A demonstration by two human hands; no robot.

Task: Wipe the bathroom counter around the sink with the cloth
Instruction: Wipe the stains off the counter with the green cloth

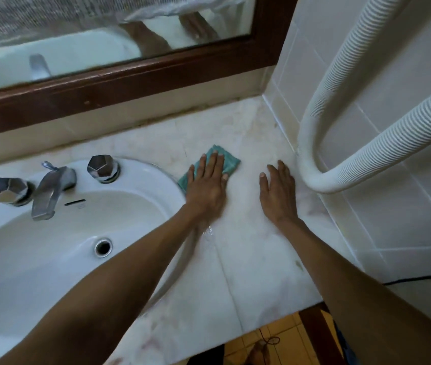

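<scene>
Cloth (223, 160), teal and folded, lies under my left hand (206, 187), fingers spread flat on the counter (248, 259) just right of the sink (51, 259). My right hand (279, 192) rests open and empty beside it, near the ribbed white hose (340, 169) looping against the tiled wall (393, 206).

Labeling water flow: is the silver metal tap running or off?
Off, as far as visible. No stream falls from the silver metal tap spout, and the white ceramic basin below holds no pooled water.

Most of the cloth (222, 160) sits hidden under the left hand (206, 185). The sink (51, 259) and hose (367, 159) get cut off at the edges, mirror (77, 35) reflection's too blurry.
</scene>
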